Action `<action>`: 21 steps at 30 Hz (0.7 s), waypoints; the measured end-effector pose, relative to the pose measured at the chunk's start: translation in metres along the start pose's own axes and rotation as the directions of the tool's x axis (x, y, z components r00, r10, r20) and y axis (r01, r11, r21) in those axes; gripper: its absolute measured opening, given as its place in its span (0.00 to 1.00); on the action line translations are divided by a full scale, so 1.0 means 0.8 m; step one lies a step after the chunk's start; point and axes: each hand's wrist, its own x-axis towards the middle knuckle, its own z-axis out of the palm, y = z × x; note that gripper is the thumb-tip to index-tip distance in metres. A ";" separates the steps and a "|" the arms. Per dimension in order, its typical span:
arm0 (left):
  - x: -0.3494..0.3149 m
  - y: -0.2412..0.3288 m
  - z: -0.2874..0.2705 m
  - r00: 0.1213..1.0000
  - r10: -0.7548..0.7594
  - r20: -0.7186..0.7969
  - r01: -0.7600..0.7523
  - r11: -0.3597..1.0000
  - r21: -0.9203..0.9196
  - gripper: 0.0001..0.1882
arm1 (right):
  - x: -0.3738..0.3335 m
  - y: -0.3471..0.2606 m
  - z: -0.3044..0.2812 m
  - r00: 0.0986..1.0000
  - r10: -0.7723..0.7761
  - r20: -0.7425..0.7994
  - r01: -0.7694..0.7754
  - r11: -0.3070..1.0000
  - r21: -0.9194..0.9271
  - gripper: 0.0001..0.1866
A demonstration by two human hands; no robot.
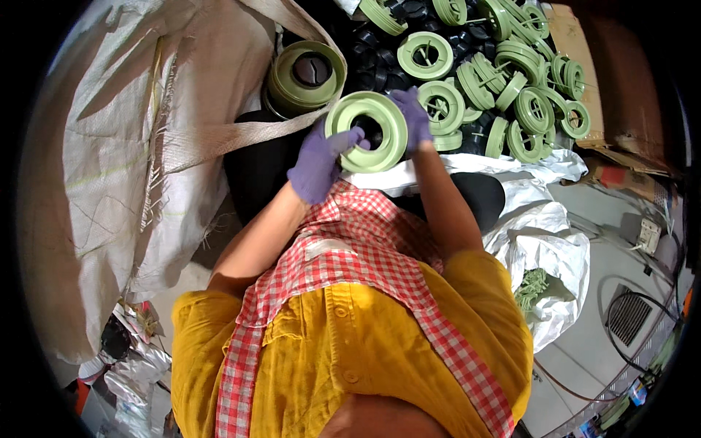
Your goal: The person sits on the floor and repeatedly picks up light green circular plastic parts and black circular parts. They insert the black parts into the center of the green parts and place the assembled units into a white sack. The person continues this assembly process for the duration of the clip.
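My left hand [320, 157], in a purple glove, grips a pale green plastic ring [395, 131] by its left side. The thumb lies over the ring's front and reaches to its middle opening. At the ring's right edge is my right hand [412, 118], also gloved, its fingers curled against the rim and partly hidden. Just beyond it lies a heap of similar green plastic rings [426, 56], several with thin spokes across the opening. Left of the held ring stands a stack of green rings [283, 82] with a dark round piece [312, 70] in its centre.
A large white woven sack [109, 160] with a strap [241, 135] fills the left side. Black plastic parts [372, 62] lie among the heap, beside cardboard [580, 58]. At right are a white plastic bag [562, 233] with green scraps [533, 286], a cable [610, 328] and a floor grate [629, 315].
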 end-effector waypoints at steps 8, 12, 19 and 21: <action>-0.041 -0.009 -0.032 0.993 0.110 -0.043 -0.091 0.944 0.318 0.27 | 0.075 0.062 0.008 0.882 -0.165 -0.442 -0.398 0.245 -0.884 0.30; -0.042 -0.012 -0.020 0.981 0.181 -0.063 -0.154 0.941 0.301 0.29 | 0.023 0.014 -0.021 0.942 -0.245 -0.231 -0.156 0.289 -0.944 0.31; -0.042 -0.020 0.006 0.963 0.268 0.007 -0.252 0.893 0.374 0.30 | -0.147 -0.011 0.073 0.708 -0.339 0.620 0.692 0.158 -0.704 0.21; -0.052 0.007 0.001 0.981 0.157 0.116 -0.190 0.904 0.383 0.26 | -0.161 -0.017 0.073 0.483 -0.318 0.816 0.852 -0.048 -0.522 0.16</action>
